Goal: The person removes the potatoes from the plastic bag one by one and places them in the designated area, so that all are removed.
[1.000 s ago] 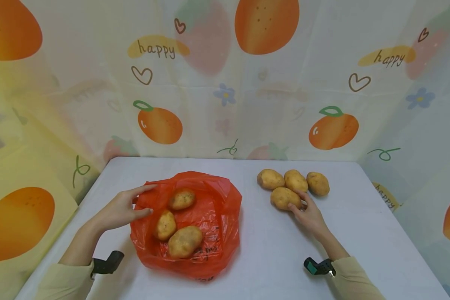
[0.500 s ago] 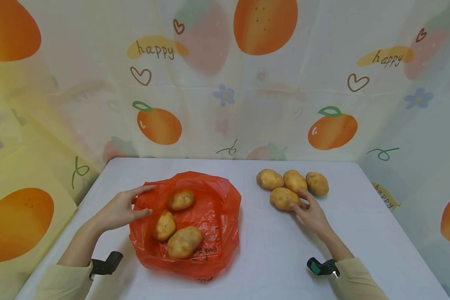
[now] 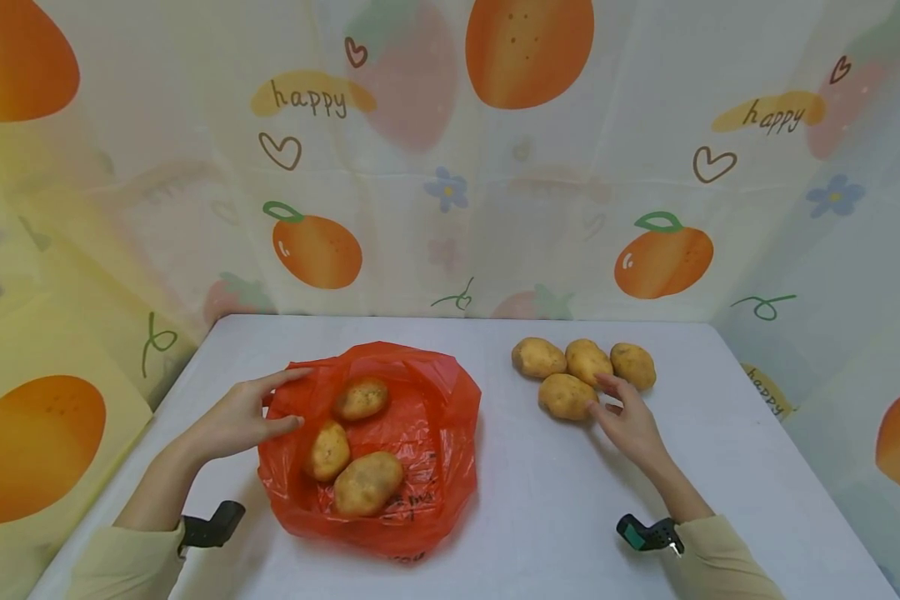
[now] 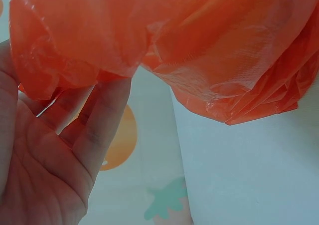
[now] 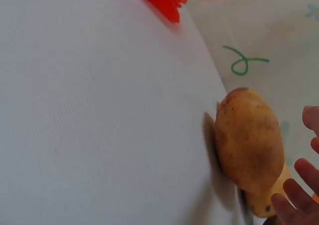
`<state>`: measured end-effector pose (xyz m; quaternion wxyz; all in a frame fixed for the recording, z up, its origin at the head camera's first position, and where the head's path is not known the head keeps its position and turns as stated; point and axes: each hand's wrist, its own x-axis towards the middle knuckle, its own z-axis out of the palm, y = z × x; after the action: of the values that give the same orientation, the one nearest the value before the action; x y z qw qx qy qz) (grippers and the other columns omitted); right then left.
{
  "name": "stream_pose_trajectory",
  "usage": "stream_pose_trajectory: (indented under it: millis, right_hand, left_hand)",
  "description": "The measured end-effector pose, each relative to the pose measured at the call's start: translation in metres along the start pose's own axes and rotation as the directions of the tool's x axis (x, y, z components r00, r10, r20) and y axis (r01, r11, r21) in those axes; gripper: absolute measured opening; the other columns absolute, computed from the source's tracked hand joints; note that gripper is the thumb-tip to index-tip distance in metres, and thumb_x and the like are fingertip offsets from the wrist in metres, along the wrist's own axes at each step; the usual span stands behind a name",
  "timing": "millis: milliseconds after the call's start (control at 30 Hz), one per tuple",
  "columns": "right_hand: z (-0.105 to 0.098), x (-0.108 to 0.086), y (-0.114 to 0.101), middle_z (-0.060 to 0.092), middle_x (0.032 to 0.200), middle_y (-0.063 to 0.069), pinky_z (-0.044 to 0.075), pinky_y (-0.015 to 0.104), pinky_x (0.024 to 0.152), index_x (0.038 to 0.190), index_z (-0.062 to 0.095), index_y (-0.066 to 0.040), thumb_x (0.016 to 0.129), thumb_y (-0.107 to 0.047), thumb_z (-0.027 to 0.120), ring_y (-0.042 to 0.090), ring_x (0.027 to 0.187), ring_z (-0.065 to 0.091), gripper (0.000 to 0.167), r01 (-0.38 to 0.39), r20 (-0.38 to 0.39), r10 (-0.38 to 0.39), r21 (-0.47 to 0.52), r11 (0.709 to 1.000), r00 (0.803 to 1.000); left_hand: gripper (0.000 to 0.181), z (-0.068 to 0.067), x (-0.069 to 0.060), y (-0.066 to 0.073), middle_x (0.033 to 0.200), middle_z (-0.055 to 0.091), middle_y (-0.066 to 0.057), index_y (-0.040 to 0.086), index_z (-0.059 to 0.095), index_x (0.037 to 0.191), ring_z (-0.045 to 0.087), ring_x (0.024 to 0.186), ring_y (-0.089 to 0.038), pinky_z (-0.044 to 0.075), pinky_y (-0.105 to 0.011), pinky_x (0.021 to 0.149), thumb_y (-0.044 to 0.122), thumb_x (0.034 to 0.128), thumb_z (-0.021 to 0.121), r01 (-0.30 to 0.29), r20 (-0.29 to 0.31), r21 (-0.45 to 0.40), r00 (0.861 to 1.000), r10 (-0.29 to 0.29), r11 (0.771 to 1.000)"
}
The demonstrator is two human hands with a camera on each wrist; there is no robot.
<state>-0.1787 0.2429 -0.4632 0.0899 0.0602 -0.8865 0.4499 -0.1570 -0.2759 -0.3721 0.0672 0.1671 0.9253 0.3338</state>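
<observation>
In the head view, my left hand (image 3: 232, 421) touches the left rim of a red plastic bag (image 3: 461, 450), thumb and fingers spread apart. The left wrist view shows its fairly straight fingers (image 4: 102, 125) passing behind the bag's film, which hides the tips. Inside the bag lie three potatoes: one at the back (image 3: 362, 399), one at the left (image 3: 328, 452) and a larger one in front (image 3: 369, 483). My right hand (image 3: 633, 425) is beside the near potato (image 3: 567, 397) of a group on the right, fingers loosely extended. In the right wrist view, a gap separates its fingers from that potato (image 5: 249, 140).
Behind the near potato lie three more: a left one (image 3: 539, 357), a middle one (image 3: 588, 361) and a right one (image 3: 633, 367). They are on a white-covered table (image 3: 532, 517), with a printed fruit-pattern cloth (image 3: 525, 225) hanging behind it.
My right hand has let go of the near potato and drawn slightly right, its fingers spreading. The left hand and the bag look unchanged.
</observation>
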Motion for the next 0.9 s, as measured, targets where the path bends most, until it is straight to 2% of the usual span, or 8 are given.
stream_pose_trajectory:
  millis: [200, 400, 533, 633, 767, 900]
  right_hand:
    - [0.003, 0.002, -0.016, 0.051, 0.123, 0.022, 0.047, 0.050, 0.088, 0.125, 0.048, 0.004, 0.086, -0.008, 0.063, 0.036, 0.111, 0.049, 0.043, 0.090, -0.021, -0.089, 0.022, 0.996, 0.996]
    - [0.007, 0.003, -0.033, 0.052, 0.123, 0.019, 0.047, 0.049, 0.089, 0.123, 0.049, 0.003, 0.087, -0.011, 0.063, 0.035, 0.113, 0.050, 0.041, 0.109, 0.012, -0.110, 0.051, 0.993, 0.994]
    - [0.006, -0.002, -0.061, 0.051, 0.122, 0.023, 0.047, 0.050, 0.088, 0.121, 0.050, 0.007, 0.086, -0.002, 0.062, 0.039, 0.113, 0.049, 0.038, 0.137, 0.036, -0.141, 0.096, 0.986, 0.989]
    - [0.008, -0.002, -0.069, 0.051, 0.122, 0.024, 0.046, 0.049, 0.089, 0.121, 0.050, 0.008, 0.085, 0.001, 0.061, 0.040, 0.114, 0.049, 0.038, 0.145, 0.055, -0.153, 0.127, 0.981, 0.987]
    - [0.015, 0.003, -0.063, 0.051, 0.125, 0.019, 0.046, 0.044, 0.091, 0.123, 0.050, 0.003, 0.087, -0.005, 0.061, 0.034, 0.117, 0.049, 0.039, 0.159, 0.077, -0.172, 0.155, 0.975, 0.982]
    - [0.017, 0.002, -0.073, 0.052, 0.124, 0.020, 0.046, 0.043, 0.091, 0.122, 0.050, 0.003, 0.087, -0.006, 0.062, 0.036, 0.114, 0.050, 0.038, 0.189, 0.087, -0.210, 0.204, 0.961, 0.974]
  left_hand:
    - [0.060, 0.000, 0.000, 0.000, 0.111, 0.060, -0.011, 0.014, 0.044, 0.136, 0.057, 0.089, -0.025, 0.053, -0.022, 0.060, 0.017, 0.0812, 0.069, 0.005, 0.000, -0.002, 1.000, -0.005, 1.000]
    - [0.060, 0.000, 0.000, 0.001, 0.110, 0.061, -0.012, 0.014, 0.044, 0.136, 0.057, 0.088, -0.024, 0.053, -0.022, 0.060, 0.017, 0.0813, 0.069, 0.008, 0.005, -0.009, 1.000, -0.008, 1.000]
    - [0.060, -0.001, 0.000, 0.001, 0.111, 0.061, -0.012, 0.013, 0.044, 0.136, 0.057, 0.088, -0.024, 0.053, -0.022, 0.059, 0.017, 0.0814, 0.069, 0.003, 0.007, -0.010, 1.000, -0.003, 1.000]
    - [0.060, -0.001, 0.000, 0.001, 0.109, 0.061, -0.012, 0.013, 0.044, 0.136, 0.057, 0.087, -0.024, 0.053, -0.022, 0.059, 0.017, 0.0815, 0.069, 0.004, 0.008, -0.011, 1.000, -0.004, 1.000]
    - [0.060, -0.001, 0.000, 0.000, 0.107, 0.061, -0.011, 0.012, 0.044, 0.135, 0.057, 0.086, -0.023, 0.053, -0.023, 0.059, 0.017, 0.0815, 0.069, 0.003, 0.006, -0.007, 1.000, -0.003, 1.000]
    - [0.060, -0.001, 0.000, -0.001, 0.108, 0.061, -0.011, 0.013, 0.044, 0.135, 0.057, 0.086, -0.023, 0.053, -0.022, 0.060, 0.017, 0.0813, 0.069, 0.003, 0.002, 0.000, 1.000, -0.003, 1.000]
